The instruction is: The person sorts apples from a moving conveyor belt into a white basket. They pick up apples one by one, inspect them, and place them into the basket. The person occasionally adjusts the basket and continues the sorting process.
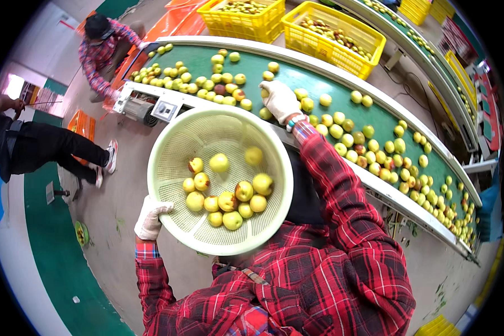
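Observation:
My left hand (150, 218), in a white glove, grips the rim of a pale green plastic colander basket (220, 248). Inside it lie several yellow-green jujubes (232, 220), many with brown patches. My right hand (280, 101), gloved too, reaches over a green conveyor belt (252, 63). Its fingers curl around a jujube (264, 93), mostly hidden by the glove. Many more jujubes (358, 137) lie scattered along the belt on both sides of that hand. The basket is held at the belt's near edge, in front of my body.
Yellow crates of fruit (327, 54) stand beyond the belt. A motor (139, 110) and a control box (166, 110) sit at its left end. One person (103, 54) crouches there near orange crates; another person (46, 140) stands at left. A second conveyor (424, 75) runs at upper right.

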The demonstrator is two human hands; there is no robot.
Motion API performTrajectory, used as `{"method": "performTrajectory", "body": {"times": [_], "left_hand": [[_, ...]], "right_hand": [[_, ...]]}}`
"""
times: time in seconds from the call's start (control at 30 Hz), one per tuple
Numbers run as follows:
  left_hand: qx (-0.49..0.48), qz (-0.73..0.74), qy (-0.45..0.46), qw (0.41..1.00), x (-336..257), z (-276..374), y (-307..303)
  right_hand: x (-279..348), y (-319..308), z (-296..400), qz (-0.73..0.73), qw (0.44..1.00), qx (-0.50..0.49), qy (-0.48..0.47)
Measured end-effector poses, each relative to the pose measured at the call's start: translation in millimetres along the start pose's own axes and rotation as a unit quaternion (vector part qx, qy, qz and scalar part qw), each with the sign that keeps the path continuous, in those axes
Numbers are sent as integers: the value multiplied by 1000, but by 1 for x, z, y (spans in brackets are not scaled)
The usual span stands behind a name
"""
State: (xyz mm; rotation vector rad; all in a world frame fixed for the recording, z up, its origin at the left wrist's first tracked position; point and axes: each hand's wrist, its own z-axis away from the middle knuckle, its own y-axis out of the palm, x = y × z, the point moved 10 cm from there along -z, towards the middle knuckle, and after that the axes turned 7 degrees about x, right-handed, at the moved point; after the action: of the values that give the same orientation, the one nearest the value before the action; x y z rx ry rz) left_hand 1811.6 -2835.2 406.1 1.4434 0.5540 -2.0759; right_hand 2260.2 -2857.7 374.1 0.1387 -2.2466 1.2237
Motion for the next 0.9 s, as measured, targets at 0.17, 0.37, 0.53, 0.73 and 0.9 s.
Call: {"method": "performTrajectory", "body": {"times": [0.17,0.37,0.53,0.73,0.9], "left_hand": [[29,-58,-25,998,-20,-23,35],[106,-172,-28,979,-41,-54,72],[155,-201,-45,966,-25,-85,115],[-32,-458,24,888,-67,-97,116],[-50,-587,289,755,-154,-85,246]], "right_hand": [[0,-126,128,-385,895,-194,119],[108,-198,198,-117,986,-49,-106],[92,-205,235,-106,987,-55,-104],[81,-197,268,-131,984,-68,-101],[60,-203,268,-203,973,-74,-77]]}}
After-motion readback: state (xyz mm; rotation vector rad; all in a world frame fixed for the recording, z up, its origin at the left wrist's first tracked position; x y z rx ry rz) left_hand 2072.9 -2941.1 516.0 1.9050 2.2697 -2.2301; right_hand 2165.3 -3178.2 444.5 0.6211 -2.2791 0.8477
